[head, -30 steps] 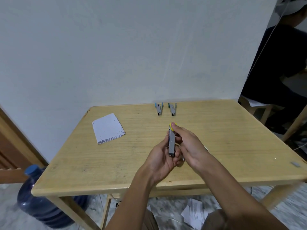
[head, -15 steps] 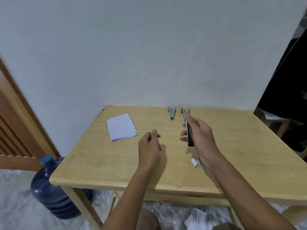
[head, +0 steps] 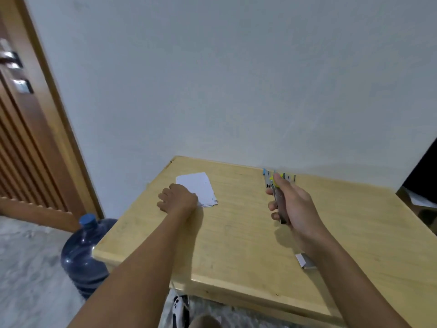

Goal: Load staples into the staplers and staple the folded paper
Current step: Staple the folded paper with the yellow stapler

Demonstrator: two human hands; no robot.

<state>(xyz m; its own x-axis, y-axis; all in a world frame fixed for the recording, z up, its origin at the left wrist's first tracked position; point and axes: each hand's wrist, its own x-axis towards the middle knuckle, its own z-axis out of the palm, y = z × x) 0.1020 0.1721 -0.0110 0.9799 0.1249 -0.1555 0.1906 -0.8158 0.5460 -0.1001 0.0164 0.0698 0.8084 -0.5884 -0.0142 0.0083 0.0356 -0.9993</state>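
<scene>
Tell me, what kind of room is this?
Probably a plain room in a home: a wooden table against a bare white wall, a wooden door, and a big water jug on the floor.

Count on desk (head: 236,233):
3 staplers (1 held (head: 280,204), 2 at far edge (head: 266,177) (head: 289,177)), 1 folded paper stack (head: 201,187), 1 staple box (head: 303,261), 2 hands (head: 177,198) (head: 295,209).

White folded paper (head: 198,188) on a pale yellow wood-grain table (head: 236,233); yellow-tipped grey stapler (head: 279,200); blue water bottle (head: 82,254).

White wall (head: 212,79), wooden door (head: 28,143), marbled floor (head: 28,268)
</scene>
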